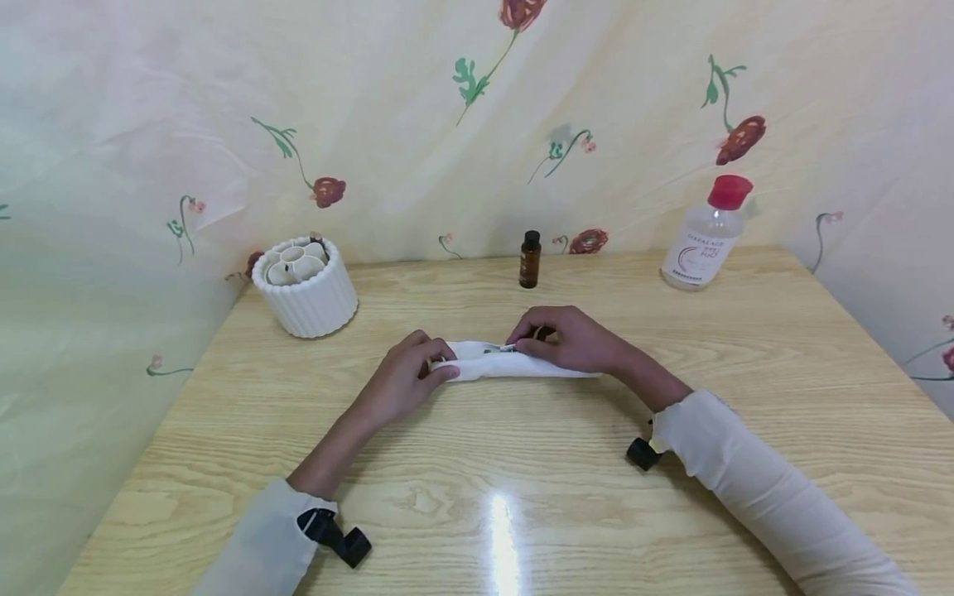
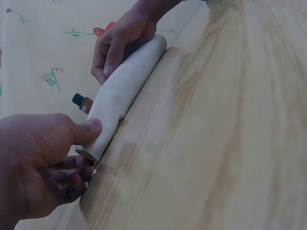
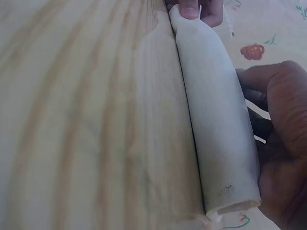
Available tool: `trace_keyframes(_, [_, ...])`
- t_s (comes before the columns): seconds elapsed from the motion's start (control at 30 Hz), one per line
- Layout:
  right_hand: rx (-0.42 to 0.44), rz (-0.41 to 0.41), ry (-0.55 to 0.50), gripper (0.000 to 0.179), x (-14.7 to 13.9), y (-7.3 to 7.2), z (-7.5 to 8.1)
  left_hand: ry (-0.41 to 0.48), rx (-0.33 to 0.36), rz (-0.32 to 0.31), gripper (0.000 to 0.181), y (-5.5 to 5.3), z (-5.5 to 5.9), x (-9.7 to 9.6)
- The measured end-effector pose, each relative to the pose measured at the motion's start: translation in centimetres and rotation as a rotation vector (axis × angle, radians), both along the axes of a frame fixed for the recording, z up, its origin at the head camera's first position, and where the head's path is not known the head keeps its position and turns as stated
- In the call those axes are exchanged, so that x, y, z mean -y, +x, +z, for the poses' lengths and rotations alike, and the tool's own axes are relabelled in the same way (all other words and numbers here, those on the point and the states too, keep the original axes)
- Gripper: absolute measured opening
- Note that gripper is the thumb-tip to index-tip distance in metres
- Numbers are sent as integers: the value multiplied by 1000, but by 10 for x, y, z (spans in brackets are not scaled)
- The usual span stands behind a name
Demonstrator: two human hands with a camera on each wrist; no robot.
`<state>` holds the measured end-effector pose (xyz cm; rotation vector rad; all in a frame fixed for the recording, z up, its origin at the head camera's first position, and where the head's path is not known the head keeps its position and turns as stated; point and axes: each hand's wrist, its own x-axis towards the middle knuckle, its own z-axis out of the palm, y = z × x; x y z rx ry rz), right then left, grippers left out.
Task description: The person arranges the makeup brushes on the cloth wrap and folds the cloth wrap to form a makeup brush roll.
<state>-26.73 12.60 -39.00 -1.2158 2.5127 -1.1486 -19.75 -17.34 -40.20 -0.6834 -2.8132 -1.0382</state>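
A long, white fabric pouch (image 1: 525, 366), tube-like in shape, lies across the wooden table. Its left end is gripped by my left hand (image 1: 406, 377), thumb on the near side and fingers over the far side. In the left wrist view that thumb presses on the pouch (image 2: 122, 88) close to its end. My right hand (image 1: 570, 338) pinches at the upper edge, right of the middle, where a small dark and metallic detail shows by the fingertips. The right wrist view has the pouch (image 3: 218, 120) hiding those fingertips; its near end gapes slightly.
A white ribbed holder (image 1: 316, 298) with round compartments stands at the back left. Behind the hands is a small brown bottle (image 1: 530, 261) with a black cap. A clear bottle (image 1: 701, 248) with a red cap stands back right, before a flowered curtain (image 1: 402, 124).
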Motion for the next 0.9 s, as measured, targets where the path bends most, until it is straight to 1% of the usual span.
trace_keyframes(0.07, [0, 12, 20, 14, -1, 0, 0, -1, -1, 1, 12, 0, 0, 0])
trace_keyframes(0.17, [-3, 22, 57, 24, -3, 2, 2, 2, -2, -1, 11, 0, 0, -1])
trace_keyframes(0.27, [-38, 36, 75, 29, -4, 4, 3, 0, -9, -5, 11, 0, 1, -1])
trace_keyframes(0.4, [-102, 53, 64, 27, -4, 6, 4, -2, -21, -9, 11, -1, 0, 0])
trace_keyframes(0.7, [-188, 68, 47, 22, -3, 9, 4, -3, -19, -7, 11, -1, 0, 0])
trace_keyframes(0.8, [-212, 66, 70, 22, -3, 12, 4, -7, -17, -4, 11, -1, 0, -1])
trace_keyframes(0.9, [-200, 62, 111, 27, -4, 15, 4, -13, -12, -2, 10, 0, 0, -1])
